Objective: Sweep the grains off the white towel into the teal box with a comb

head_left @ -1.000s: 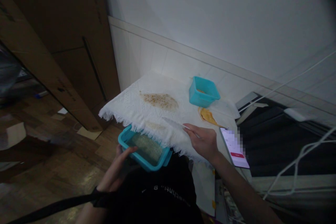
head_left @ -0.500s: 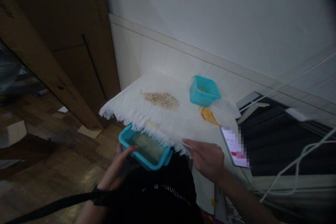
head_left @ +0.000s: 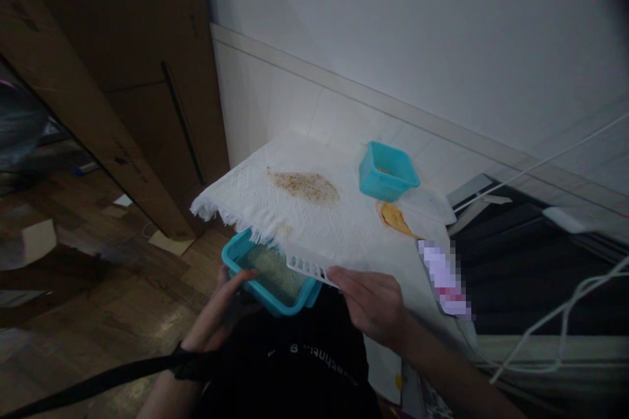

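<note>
My left hand (head_left: 226,308) grips the near-left side of a turquoise plastic tub (head_left: 268,301), thumb over its rim. Pale, greenish-white granules (head_left: 275,268) lie inside. The tub is held just below the fringed edge of a white cloth (head_left: 240,180). Closed around the handle of a white slotted scoop (head_left: 305,264) is my right hand (head_left: 376,301). The scoop's head is over the tub's far-right part, beside the cloth edge. Brownish crumbs (head_left: 304,186) are spread in a patch on the cloth.
Another turquoise tub (head_left: 381,183) with some brown bits inside stands on the cloth near the wall. An orange-yellow flat item (head_left: 396,217) and a phone (head_left: 445,278) lie to its front. White cables (head_left: 540,321) hang at right; a large cardboard box (head_left: 132,111) stands at left.
The slotted scoop, barely distinguishable against the cloth before, now shows clearly over the tub. My right hand has shifted slightly left and down. The left hand keeps its hold on the tub.
</note>
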The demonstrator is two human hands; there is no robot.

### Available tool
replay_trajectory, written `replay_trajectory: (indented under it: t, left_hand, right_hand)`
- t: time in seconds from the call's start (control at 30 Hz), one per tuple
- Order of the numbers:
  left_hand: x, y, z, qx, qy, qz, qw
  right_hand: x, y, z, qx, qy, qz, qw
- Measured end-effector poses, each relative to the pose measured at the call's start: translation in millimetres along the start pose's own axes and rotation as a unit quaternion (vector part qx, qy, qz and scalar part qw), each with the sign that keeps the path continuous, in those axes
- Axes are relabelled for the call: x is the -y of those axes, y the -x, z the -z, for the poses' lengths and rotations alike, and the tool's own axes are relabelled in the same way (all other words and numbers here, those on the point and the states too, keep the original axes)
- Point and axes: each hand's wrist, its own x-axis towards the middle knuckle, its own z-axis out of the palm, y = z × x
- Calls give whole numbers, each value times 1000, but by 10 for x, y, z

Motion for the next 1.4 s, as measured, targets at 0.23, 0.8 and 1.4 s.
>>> replay_trajectory:
  t: [0.23,0.8,1.4]
  left_hand:
    - [-52,-4,-9,-16,-6,-7,1000]
    - [-115,10,29,-20,-19,-4,1000]
    - [-96,-72,85,-49,-18,19,998]
  right_hand:
    - [-264,-216,-158,-46,15,-60,997]
    - [43,-290,-339,-26,-59,-2,998]
    - [15,-250,-316,-22,-42,14,999]
